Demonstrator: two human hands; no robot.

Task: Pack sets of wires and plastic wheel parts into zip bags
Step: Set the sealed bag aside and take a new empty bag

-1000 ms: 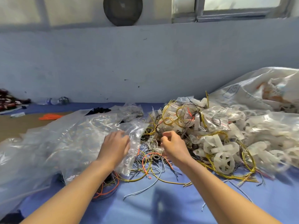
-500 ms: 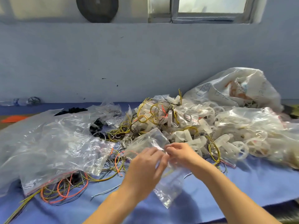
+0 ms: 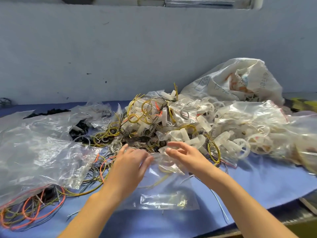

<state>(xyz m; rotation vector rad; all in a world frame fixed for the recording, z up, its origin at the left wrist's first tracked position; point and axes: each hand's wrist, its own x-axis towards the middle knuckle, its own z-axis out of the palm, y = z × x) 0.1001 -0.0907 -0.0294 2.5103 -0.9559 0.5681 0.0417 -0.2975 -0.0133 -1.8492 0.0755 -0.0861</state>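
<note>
Lying flat on the blue cloth [image 3: 257, 184], one clear zip bag [image 3: 164, 191] is seen, glossy and creased, its upper edge touched by two hands, the left hand [image 3: 132, 162] and right hand [image 3: 186, 157], both with fingers straightened and spread, nothing gripped. Half a second earlier it was pinched between both hands. Beyond are piled tangled wires [image 3: 113, 132] and white wheel parts [image 3: 240, 146], too many to be counted.

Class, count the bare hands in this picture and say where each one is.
2. The left hand is near centre, at the top edge of the clear plastic zip bag; the right hand is beside it, at the same edge. None seems hidden.
</note>
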